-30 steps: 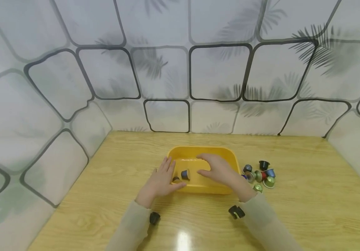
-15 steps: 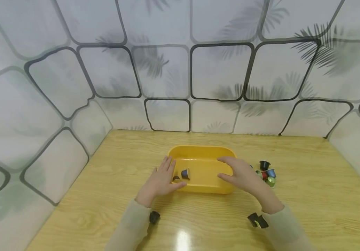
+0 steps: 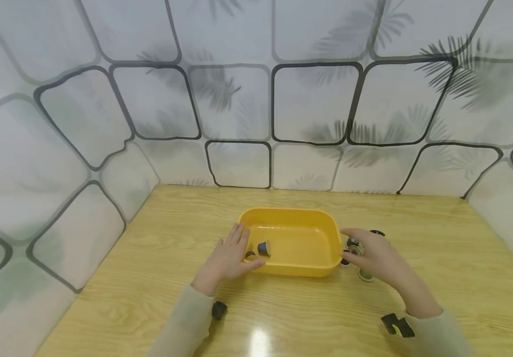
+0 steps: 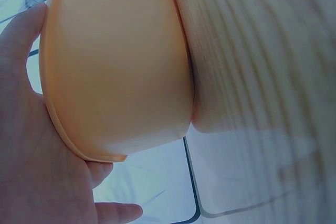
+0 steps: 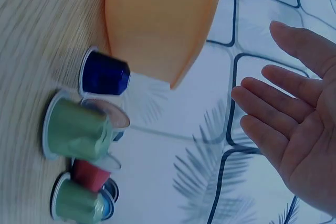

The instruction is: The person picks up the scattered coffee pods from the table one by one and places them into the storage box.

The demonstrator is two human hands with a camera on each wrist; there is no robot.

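A yellow plastic tub (image 3: 292, 270) stands on the wooden table, two coffee capsules lying in its left end; one is a dark blue capsule (image 3: 263, 248). My left hand (image 3: 225, 260) rests on the tub's left rim with fingers spread, and the left wrist view shows the palm against the rim (image 4: 63, 139). Beyond the tub's right side, my right hand (image 3: 379, 255) hovers over a cluster of capsules with nothing in it, partly hiding them. In the right wrist view its fingers are loosely extended, apart from a blue capsule (image 5: 105, 74), a green capsule (image 5: 76, 129) and a red capsule (image 5: 90, 174).
The capsule cluster sits close beside the tub's right wall, with another green capsule (image 5: 79, 200) in it. The wooden table (image 3: 140, 277) runs back to a pale patterned backdrop (image 3: 305, 104). Small black devices (image 3: 397, 325) are worn at both wrists.
My right hand has moved rightward from above the tub to over the capsules outside it. The left hand stays on the rim, and the capsules in the tub lie as before.
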